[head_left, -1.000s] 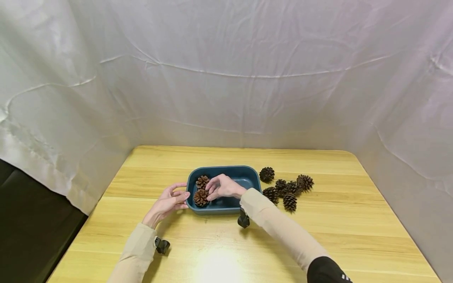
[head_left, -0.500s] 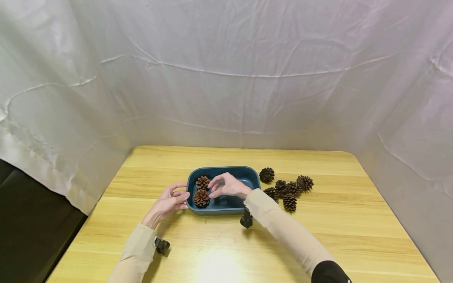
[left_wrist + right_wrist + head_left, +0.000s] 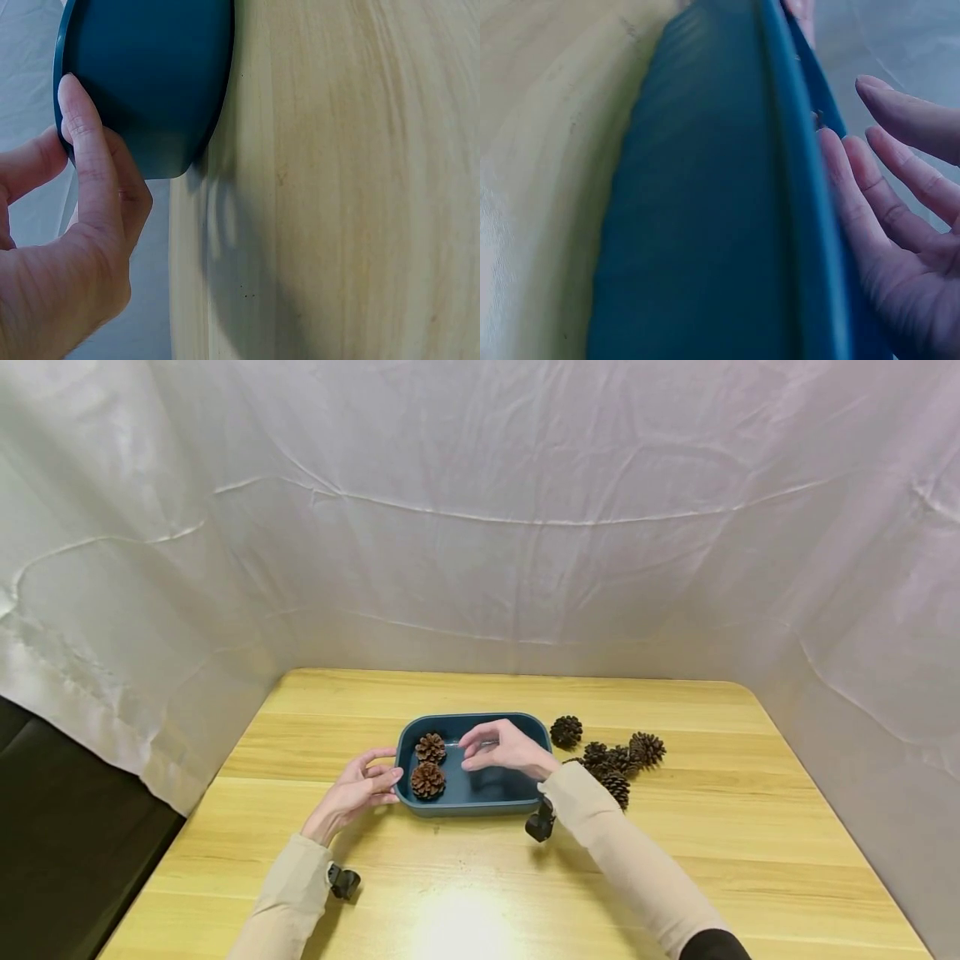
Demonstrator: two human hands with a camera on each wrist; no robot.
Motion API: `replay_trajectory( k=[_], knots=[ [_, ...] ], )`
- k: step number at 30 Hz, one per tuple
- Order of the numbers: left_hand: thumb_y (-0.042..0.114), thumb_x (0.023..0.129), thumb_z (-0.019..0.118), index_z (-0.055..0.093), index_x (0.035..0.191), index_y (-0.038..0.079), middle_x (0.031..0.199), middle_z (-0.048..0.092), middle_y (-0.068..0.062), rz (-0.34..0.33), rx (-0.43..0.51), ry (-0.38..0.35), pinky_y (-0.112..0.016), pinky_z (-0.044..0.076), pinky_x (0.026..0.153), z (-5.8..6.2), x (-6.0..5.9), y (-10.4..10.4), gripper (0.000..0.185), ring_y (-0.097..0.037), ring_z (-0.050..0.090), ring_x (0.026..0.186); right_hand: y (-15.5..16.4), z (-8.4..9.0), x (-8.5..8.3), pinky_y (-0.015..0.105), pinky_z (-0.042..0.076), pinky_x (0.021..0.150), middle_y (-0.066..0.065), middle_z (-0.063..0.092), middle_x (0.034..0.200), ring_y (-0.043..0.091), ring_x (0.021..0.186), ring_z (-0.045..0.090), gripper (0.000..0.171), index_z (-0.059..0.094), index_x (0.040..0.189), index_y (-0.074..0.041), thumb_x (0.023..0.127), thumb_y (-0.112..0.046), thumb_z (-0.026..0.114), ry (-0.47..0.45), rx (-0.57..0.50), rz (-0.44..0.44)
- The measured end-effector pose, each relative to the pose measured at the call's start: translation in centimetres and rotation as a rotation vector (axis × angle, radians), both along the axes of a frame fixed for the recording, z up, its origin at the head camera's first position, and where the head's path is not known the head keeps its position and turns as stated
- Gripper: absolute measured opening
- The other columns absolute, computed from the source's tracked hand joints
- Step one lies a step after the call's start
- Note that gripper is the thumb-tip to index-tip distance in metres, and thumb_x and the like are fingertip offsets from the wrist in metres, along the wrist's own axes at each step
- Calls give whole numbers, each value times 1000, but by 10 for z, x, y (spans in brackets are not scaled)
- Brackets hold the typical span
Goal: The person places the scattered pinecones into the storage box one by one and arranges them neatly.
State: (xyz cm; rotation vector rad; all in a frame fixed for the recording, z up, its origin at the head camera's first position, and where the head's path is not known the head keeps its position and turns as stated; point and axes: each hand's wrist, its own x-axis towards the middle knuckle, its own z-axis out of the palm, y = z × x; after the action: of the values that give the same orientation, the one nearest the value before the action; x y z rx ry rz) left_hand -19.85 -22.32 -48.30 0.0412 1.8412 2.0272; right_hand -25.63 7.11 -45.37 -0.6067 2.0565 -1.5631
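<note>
The left hand (image 3: 365, 785) pinches the rim of a dark-blue oblong tray (image 3: 472, 810); 2 brown, woody pinecones (image 3: 428, 782) lie inside. The right hand (image 3: 510, 752) hovers above, fingers parted, empty. Loading seems underway; next likely calls for reaching the darker, loose pinecones (image 3: 647, 749) rightward.

From far away, I can't read any words, numbers, brand names or signs in any of my three views. I find no letters on the blue box (image 3: 480, 810), the table (image 3: 750, 852) or the cloth (image 3: 480, 577). The black wrist cameras (image 3: 344, 882) look too small to read.
</note>
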Motion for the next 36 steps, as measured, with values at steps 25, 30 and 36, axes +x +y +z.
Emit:
replay_trajectory(
  k=[25, 30, 36],
  knots=[
    [3, 102, 54, 23, 150, -9, 98, 63, 0, 7, 12, 6, -21, 61, 70, -1, 3, 2, 59, -5, 62, 72, 91, 12, 23, 30, 60, 91, -4, 70, 106, 10, 100, 69, 36, 65, 125, -8, 90, -9, 75, 90, -178, -206],
    [3, 101, 55, 23, 150, -9, 98, 63, 0, 9, 18, 8, -21, 61, 70, -1, 4, 3, 59, -5, 62, 72, 107, 9, 30, 25, 60, 90, -1, 71, 107, 8, 99, 70, 39, 63, 127, -2, 89, -5, 74, 116, -231, -245],
    [3, 101, 55, 23, 150, -9, 98, 62, 0, 8, 18, 10, -21, 62, 70, -2, 4, 3, 59, -5, 61, 72, 127, 1, 38, 25, 60, 92, 2, 72, 108, 9, 100, 71, 37, 66, 124, -5, 89, -1, 74, 150, -283, -328]
  ],
)
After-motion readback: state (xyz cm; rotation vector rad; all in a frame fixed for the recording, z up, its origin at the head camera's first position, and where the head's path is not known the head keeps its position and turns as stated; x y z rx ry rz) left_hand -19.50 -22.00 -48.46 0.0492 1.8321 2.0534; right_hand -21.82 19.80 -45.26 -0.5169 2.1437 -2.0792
